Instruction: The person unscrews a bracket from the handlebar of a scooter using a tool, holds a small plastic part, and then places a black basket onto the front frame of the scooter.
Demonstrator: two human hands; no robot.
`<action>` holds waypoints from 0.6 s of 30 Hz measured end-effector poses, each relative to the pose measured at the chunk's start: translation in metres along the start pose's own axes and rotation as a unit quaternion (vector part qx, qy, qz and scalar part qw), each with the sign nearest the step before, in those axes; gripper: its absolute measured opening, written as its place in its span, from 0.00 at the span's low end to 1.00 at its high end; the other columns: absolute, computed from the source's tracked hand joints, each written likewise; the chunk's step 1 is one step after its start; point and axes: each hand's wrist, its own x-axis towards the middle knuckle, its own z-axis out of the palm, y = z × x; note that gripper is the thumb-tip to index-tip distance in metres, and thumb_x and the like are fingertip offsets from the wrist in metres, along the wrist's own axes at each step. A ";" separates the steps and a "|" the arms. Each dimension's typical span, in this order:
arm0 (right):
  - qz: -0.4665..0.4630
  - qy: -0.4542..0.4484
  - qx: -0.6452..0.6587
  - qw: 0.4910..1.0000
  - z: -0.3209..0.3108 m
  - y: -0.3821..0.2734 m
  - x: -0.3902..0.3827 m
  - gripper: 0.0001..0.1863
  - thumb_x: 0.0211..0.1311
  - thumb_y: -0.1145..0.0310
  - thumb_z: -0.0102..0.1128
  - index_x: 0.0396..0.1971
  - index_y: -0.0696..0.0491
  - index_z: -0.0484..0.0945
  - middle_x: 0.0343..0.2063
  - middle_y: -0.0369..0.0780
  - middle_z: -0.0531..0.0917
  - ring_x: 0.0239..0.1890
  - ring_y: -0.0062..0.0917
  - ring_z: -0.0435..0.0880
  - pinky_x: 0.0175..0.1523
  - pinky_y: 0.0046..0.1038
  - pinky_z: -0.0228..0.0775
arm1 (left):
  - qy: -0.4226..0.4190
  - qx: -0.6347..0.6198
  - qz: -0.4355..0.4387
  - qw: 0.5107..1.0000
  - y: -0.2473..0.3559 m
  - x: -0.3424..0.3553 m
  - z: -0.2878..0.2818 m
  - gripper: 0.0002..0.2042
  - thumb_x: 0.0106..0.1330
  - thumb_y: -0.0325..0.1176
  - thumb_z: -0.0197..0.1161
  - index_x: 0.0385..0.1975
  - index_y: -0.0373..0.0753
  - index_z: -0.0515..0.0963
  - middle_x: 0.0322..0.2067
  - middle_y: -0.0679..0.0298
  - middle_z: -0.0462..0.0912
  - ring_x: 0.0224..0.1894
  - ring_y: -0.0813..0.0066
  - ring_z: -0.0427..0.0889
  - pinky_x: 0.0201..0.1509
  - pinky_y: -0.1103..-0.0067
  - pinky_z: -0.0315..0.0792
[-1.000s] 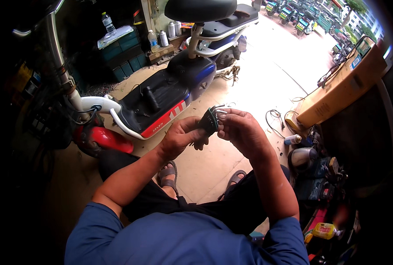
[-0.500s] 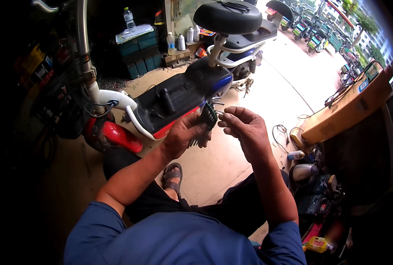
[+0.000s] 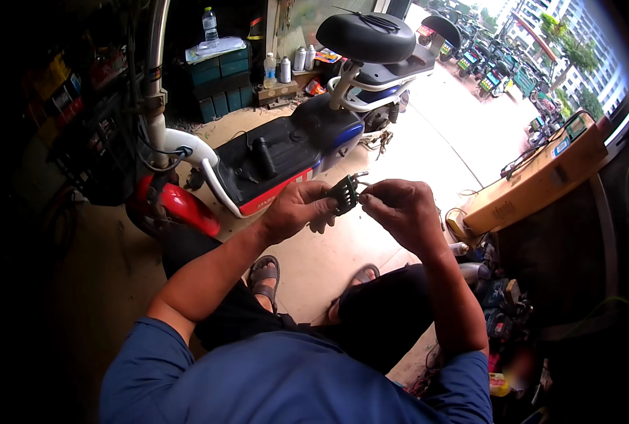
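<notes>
In front of my body, my left hand (image 3: pixel 296 212) is closed on a small dark green holder (image 3: pixel 343 195) with a row of pale, slender pieces along its face. Close against its right side, my right hand (image 3: pixel 405 213) pinches with thumb and forefinger. A thin silvery metal piece (image 3: pixel 361 185) shows between the holder and those fingertips. Its far end is too small to make out. Beyond both hands stands an electric scooter (image 3: pixel 254 169) with a black footboard, on which a black cylinder (image 3: pixel 263 157) lies.
Dark green battery-like blocks (image 3: pixel 219 71) stand at the back, a water bottle (image 3: pixel 210 28) on top. Spray cans (image 3: pixel 299 59) are beside them. A tan box (image 3: pixel 533 177) with cables is at right, above cluttered tools (image 3: pixel 502 304). Parked vehicles (image 3: pixel 484 63) line the outside.
My right hand has come closer to the holder, its fingertips now at the holder's side. The holder has turned to show more of its face. The view has shifted slightly.
</notes>
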 end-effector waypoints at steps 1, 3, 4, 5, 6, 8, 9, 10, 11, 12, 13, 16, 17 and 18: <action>-0.011 0.017 -0.007 1.000 -0.001 0.002 0.001 0.11 0.58 0.68 0.67 0.34 0.60 0.89 0.27 0.47 0.89 0.28 0.32 0.91 0.39 0.29 0.82 | -0.003 0.003 0.004 1.000 -0.001 0.003 0.000 0.13 0.76 0.40 0.64 0.48 0.36 0.82 0.29 0.66 0.84 0.27 0.82 0.80 0.33 0.82 0.73; -0.015 0.029 -0.035 0.999 -0.001 0.010 0.000 0.11 0.58 0.68 0.66 0.35 0.59 0.89 0.28 0.47 0.89 0.28 0.33 0.91 0.40 0.29 0.83 | -0.007 0.013 0.003 1.000 -0.006 0.006 0.000 0.12 0.75 0.37 0.63 0.49 0.36 0.83 0.29 0.66 0.85 0.27 0.82 0.81 0.32 0.83 0.74; -0.018 0.034 -0.049 0.998 -0.001 0.014 0.001 0.10 0.58 0.68 0.66 0.35 0.59 0.90 0.28 0.47 0.89 0.29 0.33 0.91 0.40 0.30 0.83 | -0.008 0.008 -0.011 1.000 -0.008 0.006 0.001 0.12 0.75 0.38 0.64 0.48 0.36 0.83 0.29 0.66 0.85 0.27 0.82 0.81 0.32 0.83 0.74; -0.020 0.037 -0.074 0.996 -0.002 0.016 0.000 0.09 0.60 0.69 0.67 0.35 0.58 0.90 0.29 0.46 0.89 0.29 0.33 0.91 0.40 0.29 0.83 | -0.009 0.004 -0.024 1.000 -0.008 0.009 0.001 0.13 0.75 0.40 0.65 0.47 0.35 0.83 0.29 0.66 0.85 0.27 0.82 0.80 0.33 0.82 0.74; -0.016 0.046 -0.063 0.997 -0.002 0.020 0.001 0.09 0.60 0.69 0.67 0.35 0.57 0.90 0.29 0.45 0.89 0.29 0.33 0.91 0.40 0.29 0.83 | -0.010 0.001 -0.036 0.999 -0.008 0.011 0.001 0.14 0.75 0.41 0.65 0.46 0.34 0.83 0.29 0.65 0.85 0.27 0.81 0.80 0.33 0.82 0.74; -0.008 0.063 -0.041 0.997 -0.001 0.035 0.004 0.08 0.61 0.70 0.67 0.35 0.57 0.89 0.29 0.45 0.90 0.30 0.32 0.91 0.40 0.29 0.82 | 0.005 0.012 -0.046 0.999 -0.015 0.014 -0.002 0.14 0.75 0.41 0.65 0.47 0.35 0.83 0.29 0.66 0.85 0.28 0.82 0.80 0.34 0.82 0.74; -0.002 0.085 -0.032 0.996 -0.002 0.040 0.005 0.07 0.61 0.70 0.68 0.34 0.57 0.88 0.29 0.44 0.89 0.29 0.30 0.91 0.40 0.29 0.82 | 0.012 0.019 -0.052 0.998 -0.016 0.015 -0.004 0.14 0.75 0.41 0.65 0.47 0.35 0.83 0.30 0.66 0.85 0.28 0.82 0.81 0.34 0.83 0.74; -0.003 0.105 -0.027 0.994 -0.003 0.044 0.006 0.06 0.61 0.71 0.68 0.34 0.58 0.88 0.27 0.43 0.89 0.28 0.27 0.90 0.38 0.27 0.81 | 0.019 0.026 -0.058 0.998 -0.018 0.017 -0.005 0.14 0.75 0.41 0.65 0.47 0.35 0.83 0.30 0.67 0.85 0.29 0.82 0.81 0.35 0.83 0.74; 0.001 0.128 0.008 0.992 -0.004 0.050 0.007 0.06 0.61 0.71 0.69 0.35 0.58 0.87 0.26 0.42 0.89 0.28 0.24 0.89 0.38 0.26 0.80 | 0.023 0.034 -0.054 0.998 -0.018 0.018 -0.006 0.14 0.75 0.41 0.65 0.47 0.35 0.83 0.30 0.67 0.85 0.29 0.82 0.81 0.35 0.83 0.74; 0.005 0.150 0.042 0.988 -0.005 0.057 0.009 0.06 0.62 0.71 0.69 0.35 0.58 0.87 0.25 0.41 0.88 0.27 0.22 0.88 0.37 0.25 0.79 | 0.027 0.043 -0.050 0.997 -0.018 0.019 -0.007 0.14 0.75 0.41 0.65 0.47 0.36 0.83 0.30 0.67 0.86 0.30 0.82 0.81 0.35 0.83 0.74; 0.004 0.161 0.073 0.984 -0.007 0.062 0.011 0.06 0.63 0.72 0.69 0.35 0.59 0.87 0.25 0.38 0.88 0.28 0.17 0.86 0.37 0.22 0.78 | 0.031 0.051 -0.045 0.997 -0.018 0.019 -0.007 0.13 0.75 0.41 0.65 0.48 0.36 0.83 0.30 0.67 0.86 0.30 0.82 0.81 0.36 0.83 0.74; -0.030 0.177 0.150 0.972 -0.010 0.065 0.020 0.06 0.66 0.73 0.67 0.35 0.60 0.86 0.25 0.37 0.88 0.27 0.16 0.86 0.37 0.21 0.78 | 0.053 0.063 -0.042 0.996 -0.016 0.015 -0.012 0.11 0.74 0.35 0.65 0.50 0.37 0.84 0.33 0.67 0.86 0.33 0.82 0.83 0.36 0.82 0.77; -0.031 0.166 0.181 0.969 -0.013 0.066 0.022 0.07 0.69 0.73 0.66 0.38 0.61 0.86 0.29 0.38 0.88 0.30 0.18 0.86 0.38 0.20 0.78 | 0.057 0.060 -0.047 0.995 -0.011 0.013 -0.010 0.12 0.74 0.36 0.66 0.50 0.37 0.84 0.32 0.67 0.86 0.32 0.82 0.82 0.36 0.82 0.76; -0.022 0.177 0.231 0.957 -0.014 0.066 0.025 0.07 0.69 0.73 0.66 0.40 0.61 0.85 0.30 0.39 0.88 0.31 0.19 0.87 0.38 0.20 0.77 | 0.062 0.056 -0.051 0.995 -0.005 0.009 -0.005 0.13 0.74 0.38 0.66 0.50 0.37 0.83 0.32 0.67 0.86 0.31 0.82 0.82 0.36 0.83 0.75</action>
